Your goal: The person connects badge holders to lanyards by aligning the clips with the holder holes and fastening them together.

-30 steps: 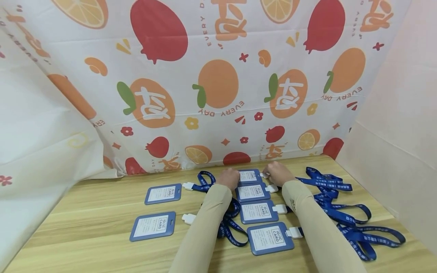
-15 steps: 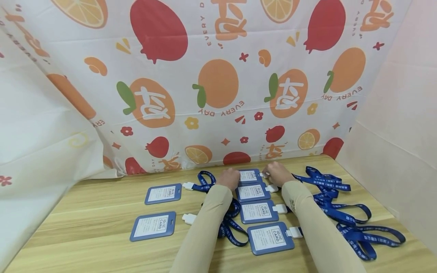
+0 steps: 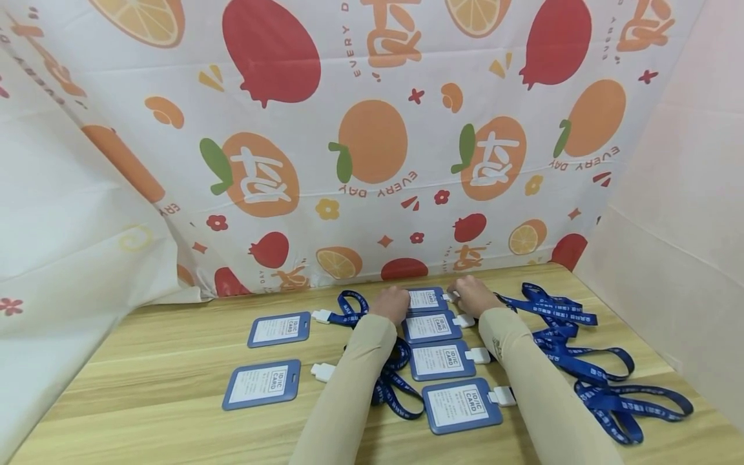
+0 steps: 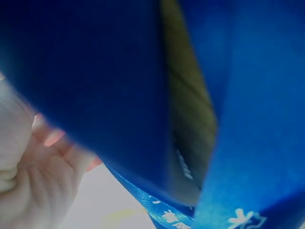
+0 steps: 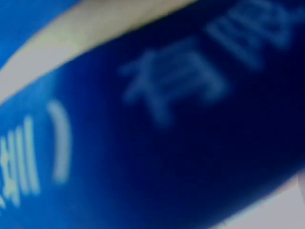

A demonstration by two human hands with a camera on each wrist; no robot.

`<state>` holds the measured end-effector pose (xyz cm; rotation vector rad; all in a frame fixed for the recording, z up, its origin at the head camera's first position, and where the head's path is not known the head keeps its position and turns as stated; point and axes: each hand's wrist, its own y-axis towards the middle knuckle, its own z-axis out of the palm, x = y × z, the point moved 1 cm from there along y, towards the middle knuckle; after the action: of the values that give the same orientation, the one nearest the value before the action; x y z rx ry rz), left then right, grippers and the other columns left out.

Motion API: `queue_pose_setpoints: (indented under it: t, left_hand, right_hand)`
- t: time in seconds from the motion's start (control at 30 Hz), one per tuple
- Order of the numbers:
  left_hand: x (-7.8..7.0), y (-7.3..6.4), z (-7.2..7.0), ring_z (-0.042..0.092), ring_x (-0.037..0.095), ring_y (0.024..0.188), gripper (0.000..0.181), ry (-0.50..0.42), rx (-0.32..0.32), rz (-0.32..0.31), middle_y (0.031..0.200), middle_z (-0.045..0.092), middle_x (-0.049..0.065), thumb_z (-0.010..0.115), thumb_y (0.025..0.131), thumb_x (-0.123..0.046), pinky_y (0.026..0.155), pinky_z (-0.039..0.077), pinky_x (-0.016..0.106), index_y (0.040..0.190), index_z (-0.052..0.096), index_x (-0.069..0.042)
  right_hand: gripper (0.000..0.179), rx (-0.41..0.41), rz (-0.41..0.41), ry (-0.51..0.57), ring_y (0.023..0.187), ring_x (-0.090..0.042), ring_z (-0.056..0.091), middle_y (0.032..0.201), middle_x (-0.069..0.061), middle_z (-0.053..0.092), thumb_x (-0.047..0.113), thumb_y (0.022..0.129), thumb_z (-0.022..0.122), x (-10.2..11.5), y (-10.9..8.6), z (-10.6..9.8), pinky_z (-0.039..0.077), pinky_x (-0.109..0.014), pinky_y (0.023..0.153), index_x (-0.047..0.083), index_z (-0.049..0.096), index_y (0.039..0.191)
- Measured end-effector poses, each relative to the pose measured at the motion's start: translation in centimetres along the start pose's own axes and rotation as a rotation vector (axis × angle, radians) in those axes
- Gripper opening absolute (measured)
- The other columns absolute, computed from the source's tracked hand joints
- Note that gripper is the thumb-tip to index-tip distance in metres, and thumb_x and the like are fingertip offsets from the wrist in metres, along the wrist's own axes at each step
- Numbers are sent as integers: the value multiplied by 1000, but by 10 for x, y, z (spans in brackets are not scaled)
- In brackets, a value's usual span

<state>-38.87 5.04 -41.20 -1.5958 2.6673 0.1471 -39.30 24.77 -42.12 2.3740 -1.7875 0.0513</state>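
Note:
At the back of the right-hand column, my left hand (image 3: 391,304) holds the left edge of a blue ID card holder (image 3: 426,298). My right hand (image 3: 473,296) pinches the white clip (image 3: 451,296) at that holder's right end; its fingertips are partly hidden. A blue lanyard (image 3: 546,312) runs out to the right behind the right hand. In the left wrist view, blue lanyard strap (image 4: 259,119) covers most of the picture, with the hand's curled fingers (image 4: 57,167) at the left. Blurred lanyard strap (image 5: 176,143) with white lettering fills the right wrist view.
Nearer in the same column lie three more card holders (image 3: 442,360) with white clips and lanyards (image 3: 599,368). To the left are two card holders (image 3: 261,385), apart from their clips (image 3: 322,372) and lanyards (image 3: 395,387). A fruit-print cloth (image 3: 372,213) rises behind the wooden table (image 3: 145,400).
Both hands stay at the far card holder and its clip with barely any movement. The lanyard behind the right hand has shifted slightly.

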Motion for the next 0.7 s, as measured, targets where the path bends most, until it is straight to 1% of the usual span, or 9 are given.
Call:
queue_pose_setpoints:
  t: [0.13,0.27,0.43,0.7]
  left_hand:
    - [1,-1,0,62,19,81,22,3,-12,9,107,73,9,64,100,-5,88,57,33,118,75,-6]
    - [2,0,2,62,18,81,21,7,-28,18,105,73,9,63,100,-4,87,57,32,116,76,-5]
    - [3,2,4,63,18,80,20,-6,-47,10,103,73,8,63,101,-4,86,57,33,115,76,-5]
    - [2,4,4,61,19,80,19,-2,-34,5,103,73,8,65,99,-6,84,57,33,115,76,-6]
  right_hand:
    - [25,-8,-16,-5,109,-35,67,114,-18,72,-9,87,71,-1,1,2,55,-45,93,-2,75,111]
    - [27,1,-27,2,110,-35,67,113,-19,72,-12,86,70,-2,1,2,54,-45,93,-3,75,111]
    - [30,15,-40,-24,108,-34,68,112,-18,72,-15,84,70,0,1,0,55,-43,92,-4,75,111]
    - [29,36,-73,-69,102,-32,70,108,-18,73,-14,84,71,3,0,-3,57,-40,88,-4,75,111]
